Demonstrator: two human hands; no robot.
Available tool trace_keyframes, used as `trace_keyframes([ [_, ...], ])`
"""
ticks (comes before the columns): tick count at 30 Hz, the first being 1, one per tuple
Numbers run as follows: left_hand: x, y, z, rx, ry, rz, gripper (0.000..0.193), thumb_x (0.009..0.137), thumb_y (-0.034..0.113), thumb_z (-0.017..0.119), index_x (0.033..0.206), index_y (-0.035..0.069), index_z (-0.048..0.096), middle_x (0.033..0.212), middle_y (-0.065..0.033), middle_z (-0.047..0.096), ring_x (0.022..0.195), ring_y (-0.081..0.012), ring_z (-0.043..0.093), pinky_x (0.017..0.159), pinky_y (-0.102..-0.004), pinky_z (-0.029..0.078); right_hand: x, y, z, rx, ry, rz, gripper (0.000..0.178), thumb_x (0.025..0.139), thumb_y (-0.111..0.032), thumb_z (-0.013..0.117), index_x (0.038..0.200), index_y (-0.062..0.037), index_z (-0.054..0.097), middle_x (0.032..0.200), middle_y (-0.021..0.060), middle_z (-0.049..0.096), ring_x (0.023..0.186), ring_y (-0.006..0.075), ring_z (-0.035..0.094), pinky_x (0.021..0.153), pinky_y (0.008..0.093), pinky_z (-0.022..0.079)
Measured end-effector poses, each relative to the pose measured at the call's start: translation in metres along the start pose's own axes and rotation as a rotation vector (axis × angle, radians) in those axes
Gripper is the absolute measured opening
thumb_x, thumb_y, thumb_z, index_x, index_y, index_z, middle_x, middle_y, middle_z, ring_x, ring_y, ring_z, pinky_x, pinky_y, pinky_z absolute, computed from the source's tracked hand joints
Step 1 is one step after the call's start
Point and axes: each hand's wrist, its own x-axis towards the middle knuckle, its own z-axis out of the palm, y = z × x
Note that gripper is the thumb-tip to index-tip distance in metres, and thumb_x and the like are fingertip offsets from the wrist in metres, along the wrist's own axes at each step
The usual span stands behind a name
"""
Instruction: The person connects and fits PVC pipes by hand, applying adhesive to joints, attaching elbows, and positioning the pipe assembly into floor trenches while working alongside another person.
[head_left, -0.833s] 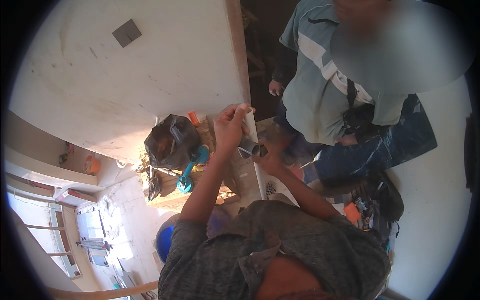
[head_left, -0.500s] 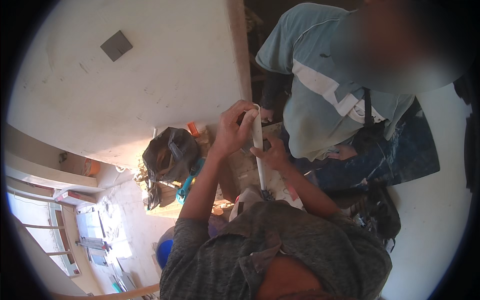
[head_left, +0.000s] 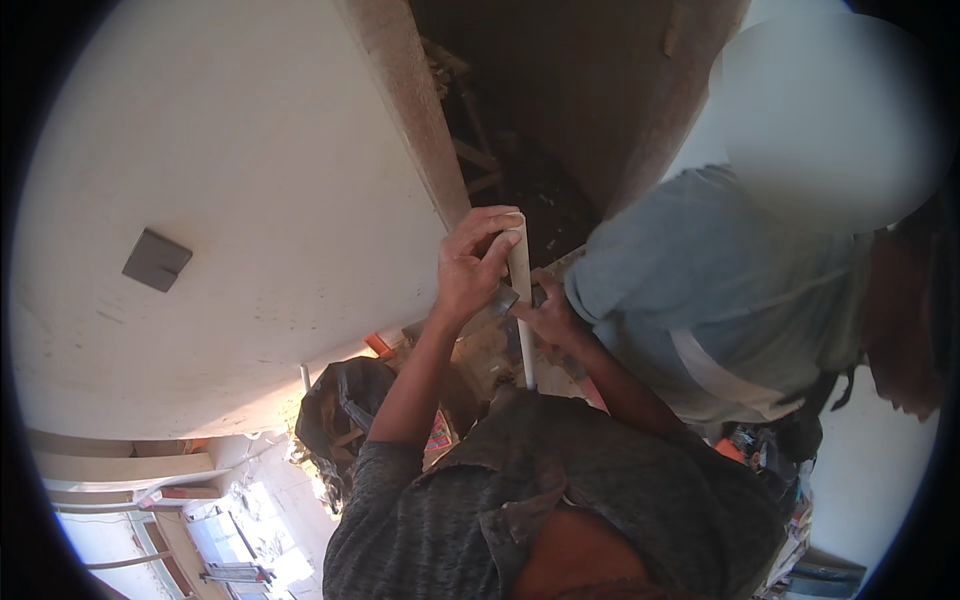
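A long white pipe (head_left: 518, 262) stands nearly upright in front of my chest, its lower end running down toward my shirt. My left hand (head_left: 470, 268) is closed round the top end, thumb and fingers pinching it. Lower down, my right hand (head_left: 556, 312) is closed at the pipe's side, its thumb across the front. Beside that thumb shows a small grey flat piece (head_left: 507, 298); I cannot make out what it is or whether the right hand holds it.
A co-worker in a grey-green shirt (head_left: 720, 290) bends close on the right. To the left is a pale wall with a dark square plate (head_left: 157, 260). A dark doorway (head_left: 560, 110) lies ahead. A black plastic bag (head_left: 345, 405) sits lower left, near an orange object (head_left: 378, 345).
My view has turned, so the doorway shows more fully. The co-worker has turned and leaned over at my right. My hands stay on the pipe, the right one closed more tightly.
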Motion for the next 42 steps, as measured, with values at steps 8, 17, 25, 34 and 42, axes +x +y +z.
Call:
trace_keyframes([
  [8,0.074,-0.04,0.018,-0.2,0.019,-0.234,0.016,0.092,0.006,0.063,0.106,-0.001,0.061,0.102,-0.0084,0.064,0.056,-0.004,0.054,0.047,-0.0192,0.043,0.104,0.016,-0.041,0.048,0.449,-0.076,0.028,0.076,-0.014,0.077,0.096,-0.0015,0.061,0.074,0.0096,0.064,0.064,0.0137,0.061,0.059,0.0317,0.048],
  [17,0.122,-0.142,0.047,-0.378,-0.308,-0.802,0.018,0.092,0.018,0.061,0.096,0.001,0.061,0.072,-0.0057,0.06,0.048,-0.0092,0.052,0.044,-0.0233,0.042,0.225,0.041,-0.129,0.166,0.608,-0.045,0.025,0.079,-0.016,0.078,0.085,-0.0027,0.058,0.066,0.0022,0.059,0.06,0.0084,0.054,0.057,0.0277,0.045],
  [25,0.166,-0.218,0.112,-0.391,-0.188,-1.039,0.028,0.091,0.03,0.067,0.095,0.003,0.061,0.071,-0.002,0.059,0.054,-0.0092,0.053,0.052,-0.0246,0.044,0.382,0.098,-0.152,0.083,0.461,-0.11,0.028,0.08,-0.02,0.079,0.087,-0.0022,0.059,0.071,0.0045,0.062,0.065,0.0109,0.057,0.061,0.0292,0.047],
  [34,0.309,-0.26,0.121,-0.298,0.236,-0.686,0.016,0.088,0.016,0.068,0.096,0.003,0.064,0.076,-0.0003,0.06,0.058,-0.007,0.055,0.053,-0.0244,0.045,0.514,0.09,-0.161,0.085,0.134,-0.165,0.032,0.079,-0.025,0.081,0.09,-0.0033,0.06,0.076,0.0079,0.066,0.069,0.0128,0.061,0.065,0.0308,0.05],
  [42,0.391,-0.282,0.051,0.196,0.445,-0.371,0.034,0.081,0.01,0.069,0.113,0.003,0.061,0.09,-0.0063,0.066,0.071,-0.0113,0.062,0.063,-0.0277,0.05,0.583,0.067,-0.084,0.182,-0.298,-0.357,0.03,0.078,-0.021,0.081,0.09,-0.0037,0.06,0.079,0.0086,0.067,0.071,0.0109,0.061,0.064,0.0305,0.05],
])
